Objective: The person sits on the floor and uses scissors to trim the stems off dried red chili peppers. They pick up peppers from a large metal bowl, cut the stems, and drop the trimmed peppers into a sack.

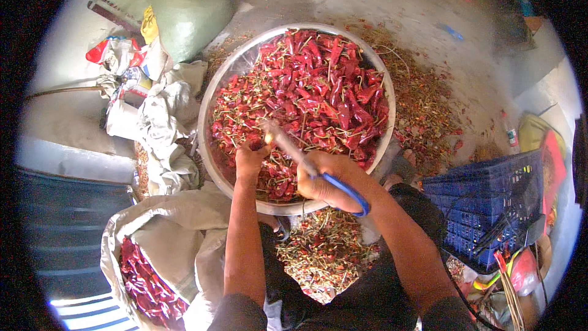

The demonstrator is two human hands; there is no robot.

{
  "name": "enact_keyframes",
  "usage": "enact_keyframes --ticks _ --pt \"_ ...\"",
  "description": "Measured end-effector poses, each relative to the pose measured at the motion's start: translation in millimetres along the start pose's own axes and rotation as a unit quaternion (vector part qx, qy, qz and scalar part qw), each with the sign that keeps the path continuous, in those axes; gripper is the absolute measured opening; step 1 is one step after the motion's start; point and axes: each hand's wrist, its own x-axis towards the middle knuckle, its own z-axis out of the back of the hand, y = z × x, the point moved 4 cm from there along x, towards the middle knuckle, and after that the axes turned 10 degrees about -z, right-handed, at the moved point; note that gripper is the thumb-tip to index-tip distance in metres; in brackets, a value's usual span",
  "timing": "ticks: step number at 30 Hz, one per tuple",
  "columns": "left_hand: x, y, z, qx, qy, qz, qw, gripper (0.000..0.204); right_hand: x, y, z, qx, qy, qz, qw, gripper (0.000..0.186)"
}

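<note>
A wide metal basin [206,116] is heaped with dried red chilies [324,89], and cut stems with small bits gather at its left side. Over the near left part of the heap, my left hand [250,160] is closed in a pinch. Its fingers grip a chili [268,138], of which only a bright orange-red end shows. My right hand [324,178] is wrapped round the scissors [346,191], with a blue handle loop sticking out beside the wrist. The blades point up and left, their tips by the left fingertips; motion blurs them.
An open white woven sack [205,224] with red chilies inside stands at the lower left. Stems and scraps [324,251] cover the floor below the basin and to its right. Blue plastic crates [484,202] stand at right, crumpled sacks [165,116] at left.
</note>
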Motion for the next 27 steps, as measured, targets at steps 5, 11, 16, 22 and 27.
enact_keyframes --ticks 5,11,16,22,27 --pt "-51 -47 26 -0.346 0.006 0.064 0.936 0.03 -7 -31 -33 -0.259 0.16 -0.053 0.951 0.058" --pt "-72 -82 57 -0.541 -0.008 0.024 0.84 0.014 -24 -45 -68 -0.336 0.35 -0.115 0.866 0.066" --pt "-81 -83 73 -0.588 0.009 -0.013 0.809 0.02 -22 -51 -84 -0.387 0.354 -0.156 0.837 0.072" --pt "-81 -88 79 -0.52 -0.039 -0.014 0.853 0.023 -11 -25 -68 -0.21 0.208 -0.101 0.95 0.062" --pt "-82 -89 75 -0.529 -0.07 0.029 0.845 0.019 -3 -32 -67 -0.217 0.08 -0.022 0.973 0.052"
